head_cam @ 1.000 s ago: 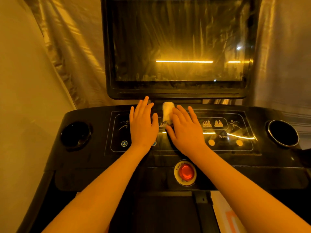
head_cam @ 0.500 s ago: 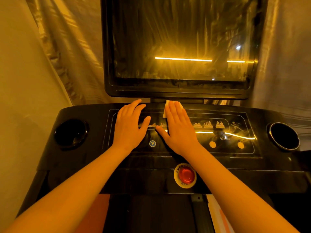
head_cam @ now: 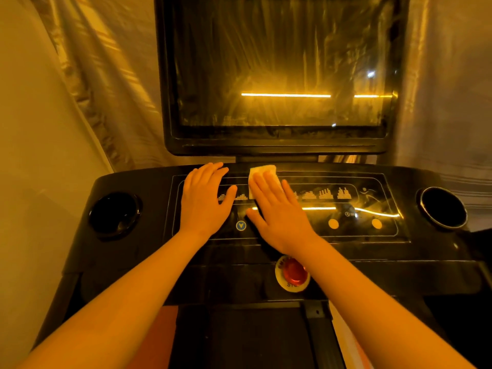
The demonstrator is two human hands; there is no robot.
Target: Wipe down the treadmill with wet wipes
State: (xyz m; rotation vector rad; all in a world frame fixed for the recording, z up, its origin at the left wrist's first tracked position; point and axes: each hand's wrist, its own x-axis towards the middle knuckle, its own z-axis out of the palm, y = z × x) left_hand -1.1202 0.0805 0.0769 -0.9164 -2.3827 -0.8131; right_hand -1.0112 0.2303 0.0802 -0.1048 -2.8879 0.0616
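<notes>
Wiping seen mid-frame: wet wipe (head_cam: 262,172) pressed flat on treadmill console (head_cam: 372,251) by right hand (head_cam: 279,211), fingers straight. Left hand (head_cam: 203,203) laid flat beside it, nothing held. Wipe shifted up toward console's top edge since one second ago; upper strip judged covered, right side still to be done.

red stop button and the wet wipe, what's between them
The right hand, flat on the control panel, fingers pressing the wet wipe, wrist by the red stop button; head view shows it.
</notes>
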